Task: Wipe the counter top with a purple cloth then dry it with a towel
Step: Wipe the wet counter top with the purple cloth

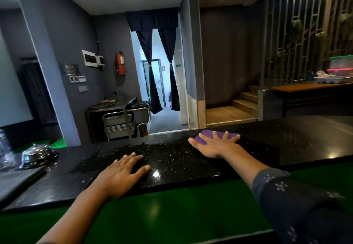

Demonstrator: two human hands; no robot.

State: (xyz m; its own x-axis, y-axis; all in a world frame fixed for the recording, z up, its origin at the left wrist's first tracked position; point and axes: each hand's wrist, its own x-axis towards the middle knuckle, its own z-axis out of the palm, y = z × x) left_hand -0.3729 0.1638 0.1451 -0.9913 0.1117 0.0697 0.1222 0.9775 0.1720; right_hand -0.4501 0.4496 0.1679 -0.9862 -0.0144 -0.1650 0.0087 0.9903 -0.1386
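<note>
A black speckled stone counter top [172, 159] runs across the view, wet and shiny in patches. A folded purple cloth [207, 135] lies flat near its far edge, right of centre. My right hand [215, 144] presses down on the cloth with fingers spread flat. My left hand [122, 173] rests palm down on the counter near the front edge, fingers apart, holding nothing. No towel is in view.
A chrome service bell [36, 154] and a dark folder [17, 180] sit at the counter's left end. A green ledge [152, 215] runs below the front edge. Beyond the counter are a steel trolley [122, 121], a curtained doorway and a wooden table [309, 89].
</note>
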